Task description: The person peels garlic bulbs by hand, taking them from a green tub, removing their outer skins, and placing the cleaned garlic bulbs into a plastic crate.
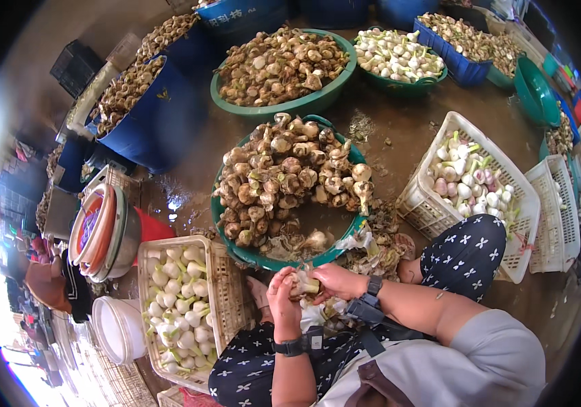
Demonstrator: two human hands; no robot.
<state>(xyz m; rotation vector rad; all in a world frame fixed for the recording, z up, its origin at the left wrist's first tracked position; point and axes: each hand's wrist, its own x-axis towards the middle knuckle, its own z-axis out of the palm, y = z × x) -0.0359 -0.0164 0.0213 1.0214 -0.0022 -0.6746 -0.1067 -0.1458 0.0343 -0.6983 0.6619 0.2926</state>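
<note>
A garlic bulb (302, 284) with loose, papery skin is held between both hands, just in front of the green tub. My left hand (284, 304) is closed around its left side. From the right, my right hand (339, 280) presses its fingers against the same bulb; its fingertips are partly hidden. Right ahead, the round green tub (278, 263) holds a heap of brown, unpeeled garlic (284, 173), with peeled-off skins lying at its near side. More skins (379, 254) are piled beside the tub, by my knee.
To the left stands a cream crate (226, 288) of cleaned white garlic, near a white bucket (117, 329). Another white crate (433, 203) of cleaned bulbs sits at the right. Farther off are a large green basin (290, 105) of brown garlic and a blue barrel (161, 129).
</note>
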